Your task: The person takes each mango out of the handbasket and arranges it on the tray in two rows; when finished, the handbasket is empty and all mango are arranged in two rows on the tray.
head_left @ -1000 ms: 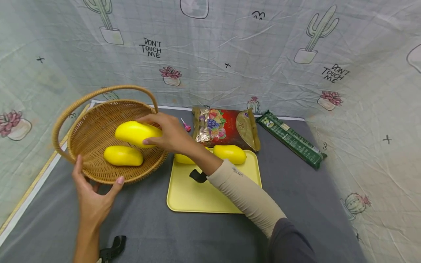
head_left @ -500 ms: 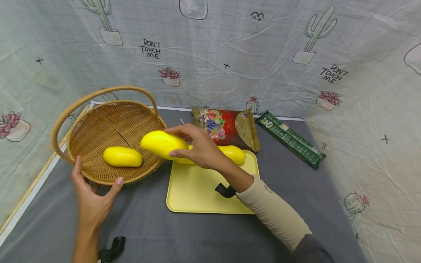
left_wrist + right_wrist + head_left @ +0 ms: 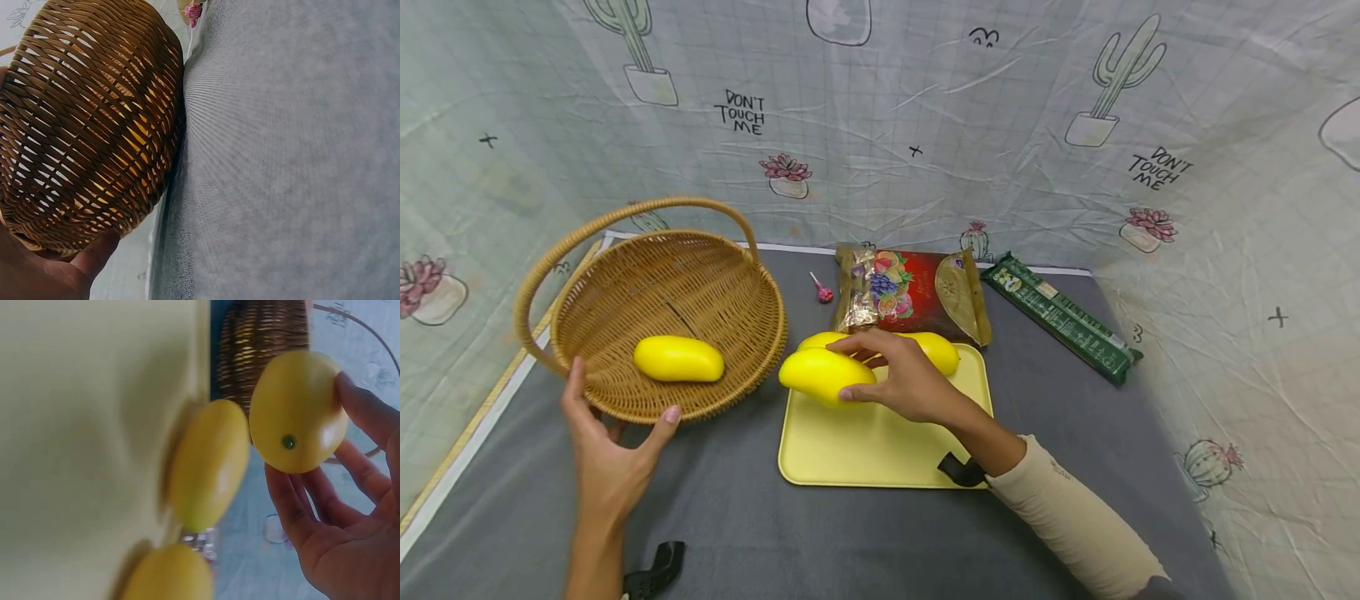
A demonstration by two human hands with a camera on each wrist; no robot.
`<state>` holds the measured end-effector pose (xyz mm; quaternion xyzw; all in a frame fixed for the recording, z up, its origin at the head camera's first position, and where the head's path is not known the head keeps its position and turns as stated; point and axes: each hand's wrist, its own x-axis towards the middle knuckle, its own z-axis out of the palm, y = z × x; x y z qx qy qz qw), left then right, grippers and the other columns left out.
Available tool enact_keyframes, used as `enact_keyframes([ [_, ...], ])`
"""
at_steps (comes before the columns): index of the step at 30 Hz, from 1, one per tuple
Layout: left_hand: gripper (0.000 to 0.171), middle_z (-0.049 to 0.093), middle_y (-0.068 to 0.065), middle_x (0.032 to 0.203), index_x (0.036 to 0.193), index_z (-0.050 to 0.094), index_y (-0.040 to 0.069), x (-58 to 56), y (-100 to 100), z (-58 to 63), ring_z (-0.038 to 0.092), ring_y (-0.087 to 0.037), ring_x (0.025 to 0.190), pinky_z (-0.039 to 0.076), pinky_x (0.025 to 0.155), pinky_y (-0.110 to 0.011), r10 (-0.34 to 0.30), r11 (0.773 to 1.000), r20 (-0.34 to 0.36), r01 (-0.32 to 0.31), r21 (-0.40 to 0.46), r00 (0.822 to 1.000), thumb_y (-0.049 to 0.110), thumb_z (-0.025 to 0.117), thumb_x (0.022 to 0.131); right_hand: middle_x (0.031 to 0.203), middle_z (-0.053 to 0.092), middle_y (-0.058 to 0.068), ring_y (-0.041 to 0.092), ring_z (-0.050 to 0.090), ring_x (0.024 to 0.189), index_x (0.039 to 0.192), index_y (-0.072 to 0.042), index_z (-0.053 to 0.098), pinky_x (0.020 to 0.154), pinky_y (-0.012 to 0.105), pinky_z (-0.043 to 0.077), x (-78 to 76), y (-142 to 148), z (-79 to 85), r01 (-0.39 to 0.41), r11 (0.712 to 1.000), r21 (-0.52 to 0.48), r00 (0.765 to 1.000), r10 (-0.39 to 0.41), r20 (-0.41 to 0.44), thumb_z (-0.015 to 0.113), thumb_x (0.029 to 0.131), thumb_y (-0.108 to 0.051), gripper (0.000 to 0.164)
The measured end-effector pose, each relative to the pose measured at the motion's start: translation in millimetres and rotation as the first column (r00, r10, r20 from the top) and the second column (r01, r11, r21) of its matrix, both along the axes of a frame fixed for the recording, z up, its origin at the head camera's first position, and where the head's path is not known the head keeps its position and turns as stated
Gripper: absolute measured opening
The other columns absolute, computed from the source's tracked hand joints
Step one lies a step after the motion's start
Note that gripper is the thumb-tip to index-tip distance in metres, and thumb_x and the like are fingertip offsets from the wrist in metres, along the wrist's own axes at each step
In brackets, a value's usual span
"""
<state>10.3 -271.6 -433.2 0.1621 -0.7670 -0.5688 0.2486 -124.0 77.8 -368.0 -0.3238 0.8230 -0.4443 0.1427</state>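
My right hand [image 3: 910, 379] holds a smooth yellow mango [image 3: 820, 375] between thumb and fingers, over the back left part of the yellow tray [image 3: 850, 454]. In the right wrist view a small green stem spot shows on the end of this mango [image 3: 297, 406]. Two more mangoes lie along the tray's back edge; the right one [image 3: 938, 353] is partly covered by my hand. My left hand [image 3: 613, 462] grips the near side of a wicker basket [image 3: 602, 292] with an arched handle, and the basket tilts towards me. One mango [image 3: 677, 358] lies inside it.
Behind the tray lies a red and gold candy bag [image 3: 917, 287], with a small pink lollipop [image 3: 824, 294] to its left. A long green packet [image 3: 1063, 317] lies at an angle on the right. A printed cloth [image 3: 880, 183] hangs around the grey table.
My right hand has carried its mango out of the basket, rightwards and towards me, to over the tray. The lollipop shows again. My left hand stays on the basket.
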Motion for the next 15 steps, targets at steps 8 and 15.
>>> enact_keyframes([
  [8, 0.117, 0.006, 0.007, 0.178, 0.17, 0.011, 0.035, -0.1, 0, 0.5, 0.012, -0.019, 0.164, 0.015, 0.128, -0.068, -0.005, 1.0, -0.002, 0.005, 0.001, 1.0, 0.006, 0.083, 0.084, 0.137, 0.07, -0.003, 0.02, 0.067, 0.118, 0.141, -0.018, 0.069, 0.103, 0.04, 0.058, 5.3, 8, -28.2, -0.041, 0.996, 0.083, 0.996, 0.034, 0.078, 0.089, 0.086, -0.023, 0.058],
  [15, 0.116, 0.006, 0.007, 0.178, 0.17, 0.01, 0.035, 0.2, 1, 0.6, 0.013, -0.02, 0.164, 0.015, 0.128, -0.068, -0.007, 1.0, -0.003, 0.007, -0.001, 1.0, 0.006, 0.083, 0.084, 0.139, 0.071, -0.002, 0.019, 0.068, 0.119, 0.141, -0.016, 0.069, 0.103, 0.041, 0.057, 8.1, 1, -38.5, -0.08, 0.992, 0.102, 0.995, 0.072, 0.075, 0.088, 0.088, -0.022, 0.057],
])
